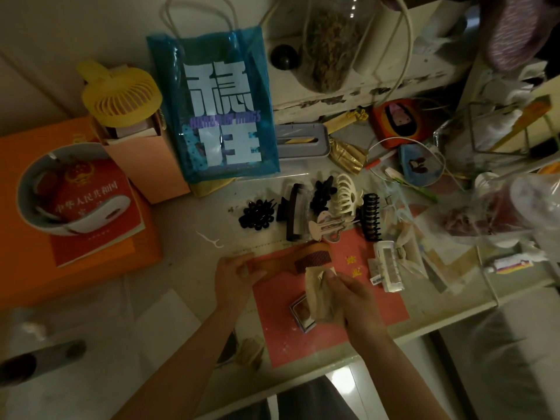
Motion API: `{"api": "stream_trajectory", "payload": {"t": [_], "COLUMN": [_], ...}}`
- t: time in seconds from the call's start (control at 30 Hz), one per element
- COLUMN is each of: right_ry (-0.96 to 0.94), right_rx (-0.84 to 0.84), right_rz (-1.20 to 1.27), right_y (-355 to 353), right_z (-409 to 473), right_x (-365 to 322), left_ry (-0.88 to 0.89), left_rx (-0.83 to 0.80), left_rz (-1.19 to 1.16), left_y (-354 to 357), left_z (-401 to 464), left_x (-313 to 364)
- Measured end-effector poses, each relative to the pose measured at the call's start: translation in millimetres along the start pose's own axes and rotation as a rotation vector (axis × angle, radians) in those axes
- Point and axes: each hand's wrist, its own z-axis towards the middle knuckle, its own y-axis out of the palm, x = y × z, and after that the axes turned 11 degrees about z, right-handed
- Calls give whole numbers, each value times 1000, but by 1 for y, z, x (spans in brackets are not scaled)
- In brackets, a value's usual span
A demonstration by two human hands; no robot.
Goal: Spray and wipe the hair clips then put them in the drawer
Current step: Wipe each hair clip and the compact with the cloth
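Wiping stage at a cluttered desk. The left hand point(235, 272) grips the handle of a brown comb point(303, 257), fingers curled round it, while the right hand point(348, 294) pinches a crumpled pale cloth point(316, 294) against the comb's toothed end. The comb's long axis runs roughly left to right, handle toward the left hand, teeth toward the cloth, so a stroke along the teeth would likely travel sideways. The comb looks like matte wood or plastic with fine, close teeth; the cloth is soft and creased. The hair clips lie in a row just beyond the comb, farther from the person: a black beaded clip point(256, 215), a long black clip point(294, 215), a second black beaded clip point(322, 194), a cream claw clip point(348, 194) with curved glossy prongs, a black toothed clip point(371, 216), and a flat cream clip point(325, 227) nearest the comb. All rest on the desk point(188, 237) or the edge of a red mat point(375, 301) and appear to be hard plastic. The row sits ahead and slightly right, so the right hand is probably the nearer one. Neither a spray bottle nor the drawer can be identified. A blue bag point(212, 107) stands behind the clips.
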Motion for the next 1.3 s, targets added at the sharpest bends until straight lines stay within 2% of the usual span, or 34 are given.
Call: {"api": "stream_trajectory", "payload": {"t": [0.33,0.6,0.77,1.03,1.3], "right_ry": [43,41,28,-7,-65], "right_rx": [48,4,15,53,-4], "right_rz": [47,94,65,28,75], "right_y": [-4,-6,-7,-7,2], "right_z": [13,13,10,2,-16], "right_x": [4,4,3,-3,-24], "left_ry": [189,181,152,-12,13], "left_rx": [35,23,-18,-77,-62], "left_rz": [226,215,104,-146,-409], "left_y": [11,12,10,-5,-54], "left_z": [3,4,0,-10,-35], "left_x": [-11,-5,0,5,41]}}
